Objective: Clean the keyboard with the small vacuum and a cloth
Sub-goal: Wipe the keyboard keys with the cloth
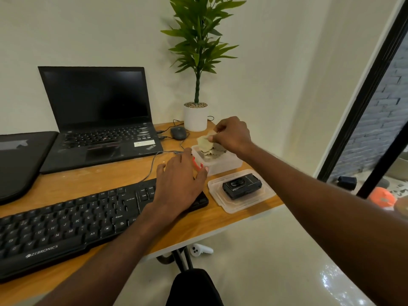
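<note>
A black Zebronics keyboard (66, 226) lies along the desk's front edge. My left hand (178, 184) rests over its right end, fingers spread against the red latch of a clear plastic box (229, 164). My right hand (231, 135) pinches a pale crumpled cloth (204, 142) just above that open box. The box's clear lid (240, 204) lies on the desk to the right of the keyboard, and the small black vacuum (241, 186) sits on it.
An open black laptop (99, 120) stands behind the keyboard, with a dark sleeve (19, 160) to its left. A black mouse (178, 132) and a white plant pot (195, 117) sit at the back. The wooden desk (123, 173) ends just right of the lid.
</note>
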Action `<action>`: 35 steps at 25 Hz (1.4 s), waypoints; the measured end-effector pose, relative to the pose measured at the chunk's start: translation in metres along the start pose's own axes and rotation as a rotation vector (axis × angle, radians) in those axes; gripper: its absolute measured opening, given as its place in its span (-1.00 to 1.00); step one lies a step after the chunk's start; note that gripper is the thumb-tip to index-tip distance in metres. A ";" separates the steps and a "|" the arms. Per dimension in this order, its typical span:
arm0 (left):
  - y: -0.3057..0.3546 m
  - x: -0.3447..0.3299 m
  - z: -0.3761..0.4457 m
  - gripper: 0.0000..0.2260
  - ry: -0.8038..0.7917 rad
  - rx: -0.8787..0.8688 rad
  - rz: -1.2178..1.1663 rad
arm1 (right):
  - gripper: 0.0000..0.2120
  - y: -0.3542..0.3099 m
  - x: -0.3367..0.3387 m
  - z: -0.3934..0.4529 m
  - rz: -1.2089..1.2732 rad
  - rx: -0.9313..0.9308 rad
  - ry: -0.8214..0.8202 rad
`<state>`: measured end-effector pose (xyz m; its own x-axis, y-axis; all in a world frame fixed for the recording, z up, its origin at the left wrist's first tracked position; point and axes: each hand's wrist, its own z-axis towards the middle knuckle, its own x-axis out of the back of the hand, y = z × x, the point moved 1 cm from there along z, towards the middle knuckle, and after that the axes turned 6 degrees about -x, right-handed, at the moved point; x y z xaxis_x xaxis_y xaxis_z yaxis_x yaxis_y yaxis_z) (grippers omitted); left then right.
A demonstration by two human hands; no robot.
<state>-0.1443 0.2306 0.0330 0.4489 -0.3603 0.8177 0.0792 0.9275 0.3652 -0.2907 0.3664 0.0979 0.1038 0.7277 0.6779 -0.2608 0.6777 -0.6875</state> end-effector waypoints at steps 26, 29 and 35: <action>-0.149 0.179 -0.141 -0.66 0.027 0.333 -1.050 | -0.79 -0.146 -0.088 -0.193 0.370 0.209 -0.646; -0.152 0.181 -0.140 -0.63 0.038 0.342 -0.980 | -0.74 -0.149 -0.083 -0.197 0.431 0.141 -0.735; -0.165 0.200 -0.152 -0.47 -0.004 0.256 -0.825 | -0.83 -0.155 -0.107 -0.216 0.522 0.181 -0.559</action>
<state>0.0678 0.0209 0.0682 0.3328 -0.9096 0.2485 0.1750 0.3186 0.9316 -0.0542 0.2065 0.0761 -0.5609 0.7540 0.3419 -0.2999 0.1998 -0.9328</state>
